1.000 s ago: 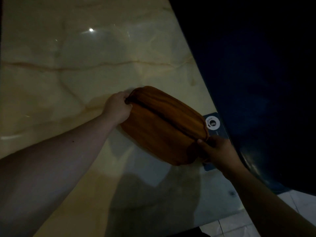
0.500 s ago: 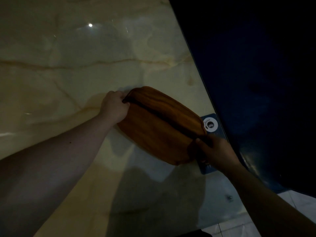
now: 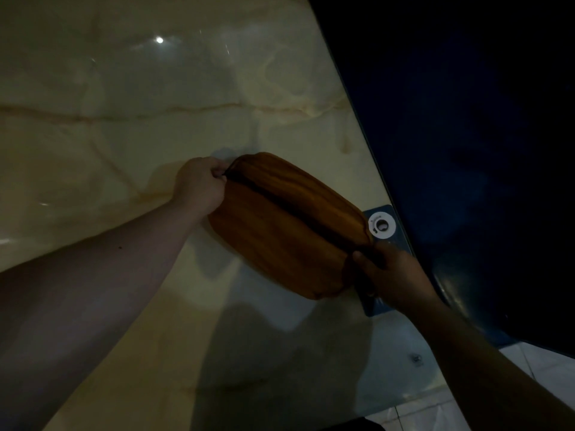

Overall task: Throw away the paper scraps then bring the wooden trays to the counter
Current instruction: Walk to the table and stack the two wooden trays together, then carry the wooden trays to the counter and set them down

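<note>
Two orange-brown oval wooden trays [image 3: 289,225], stacked and tilted on edge, held over a glossy cream marble counter [image 3: 124,104] with brown veins. Left hand [image 3: 199,185] closed around the stack's far-left end, fingers curled over the rim. Right hand [image 3: 392,275] clamped on the opposite end, nearest a blue card with a white ring [image 3: 382,226] lying at the counter's right edge. Whether the stack touches the counter: cannot tell. Probably stiff, fairly light, smooth enough to slide against each other. Best gripped at both short ends, pinching the rims together. No paper scraps visible on the counter.
</note>
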